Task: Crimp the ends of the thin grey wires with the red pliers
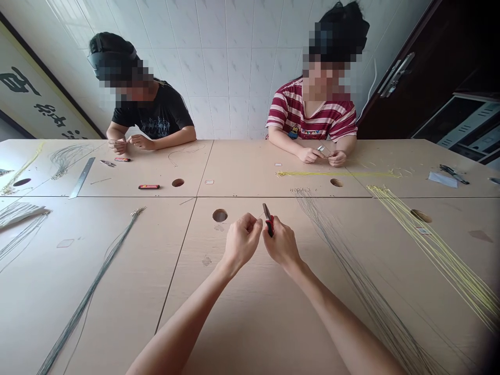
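Observation:
In the middle of the head view, my right hand is closed around small pliers with red and black handles, their metal jaws pointing up and away. Close beside it, my left hand pinches a thin cord, of which only a faint bit shows near the fingertips. Most of that cord is hidden or too fine to make out. To the right lies a fanned bundle of grey-green cords with small metal ends at the far side. A tighter grey-green bundle lies to the left.
Yellow cords stretch along the right side. Across the table, a person in black and one in a striped shirt handle small items. A red marker, a steel ruler and round table holes are nearby.

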